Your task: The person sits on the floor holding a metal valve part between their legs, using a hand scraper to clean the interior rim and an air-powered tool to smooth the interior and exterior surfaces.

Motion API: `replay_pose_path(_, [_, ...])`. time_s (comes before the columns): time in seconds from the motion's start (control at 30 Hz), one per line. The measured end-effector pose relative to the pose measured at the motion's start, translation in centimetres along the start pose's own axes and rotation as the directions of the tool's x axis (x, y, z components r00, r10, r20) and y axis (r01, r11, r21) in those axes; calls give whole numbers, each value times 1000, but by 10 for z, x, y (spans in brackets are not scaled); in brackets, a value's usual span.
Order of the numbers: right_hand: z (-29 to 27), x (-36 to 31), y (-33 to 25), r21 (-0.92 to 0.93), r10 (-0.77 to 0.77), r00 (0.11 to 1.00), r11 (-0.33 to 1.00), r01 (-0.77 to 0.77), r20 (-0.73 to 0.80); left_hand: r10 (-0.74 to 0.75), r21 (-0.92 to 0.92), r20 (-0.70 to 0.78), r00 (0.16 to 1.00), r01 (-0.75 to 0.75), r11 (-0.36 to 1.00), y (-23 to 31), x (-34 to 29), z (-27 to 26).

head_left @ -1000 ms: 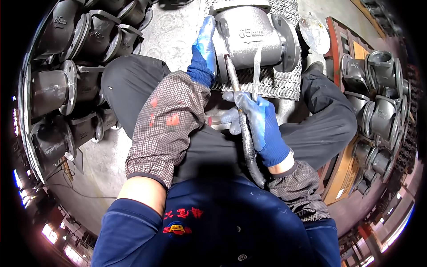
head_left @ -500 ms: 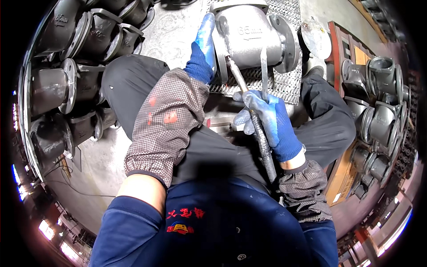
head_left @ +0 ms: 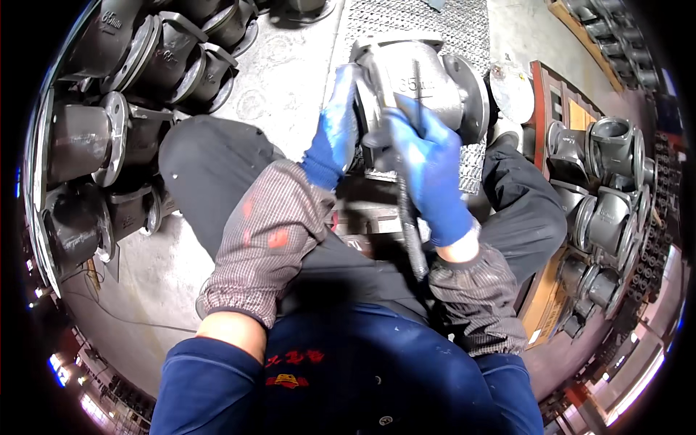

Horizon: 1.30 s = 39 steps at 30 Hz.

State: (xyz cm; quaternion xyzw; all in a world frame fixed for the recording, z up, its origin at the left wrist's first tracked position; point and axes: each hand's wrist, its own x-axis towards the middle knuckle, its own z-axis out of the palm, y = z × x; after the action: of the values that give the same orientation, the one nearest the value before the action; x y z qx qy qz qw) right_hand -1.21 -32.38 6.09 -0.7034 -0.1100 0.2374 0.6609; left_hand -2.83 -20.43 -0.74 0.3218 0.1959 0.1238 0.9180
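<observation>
A grey flanged valve body (head_left: 438,78) sits on a metal grating (head_left: 464,29) between the person's knees. The gloved left hand (head_left: 336,129) lies against its left flange (head_left: 367,98), fingers straight; whether the hand clamps the rim or only presses flat on it cannot be told. The gloved right hand (head_left: 429,156) is closed around a flexible-shaft tool (head_left: 409,225) in front of the casting, and a narrow bar (head_left: 417,87) stands up from its fingers. The two hands are apart, near each other.

Working well here probably calls for the left hand to brace the flange firmly, its fingertips well clear of the tool's tip. A light, even touch of the tool should suit the hard casting better than force, with the flexible shaft in an easy curve and the narrow bar kept from knocking the wall.

The tool's tip is blurred and partly covered by the right hand, so contact with the casting cannot be confirmed. The left thumb is hidden, the flange's far face is turned away, and the shaft's lower end is lost near the right sleeve (head_left: 475,297).
</observation>
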Motion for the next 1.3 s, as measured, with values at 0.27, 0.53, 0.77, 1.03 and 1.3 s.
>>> replay_pose_path(0.27, [38,10,4,-366,-70,986,923,121,151,99,190,50,994,-106,976,4,-13,-31])
replay_pose_path(0.53, [-55,22,-60,-144,253,967,958,-248,17,20,-142,-91,996,-33,989,17,-16,-3])
replay_pose_path(0.77, [-93,41,-48,-662,-127,972,714,229,199,-22,-97,-235,972,-1,995,22,-19,18])
replay_pose_path(1.03, [-78,73,-66,-774,-8,861,435,461,509,43,42,-213,976,-35,999,5,-6,-6])
replay_pose_path(1.3, [-54,92,-64,-725,-38,730,-171,668,682,133,188,-198,971,-96,977,8,-4,-5])
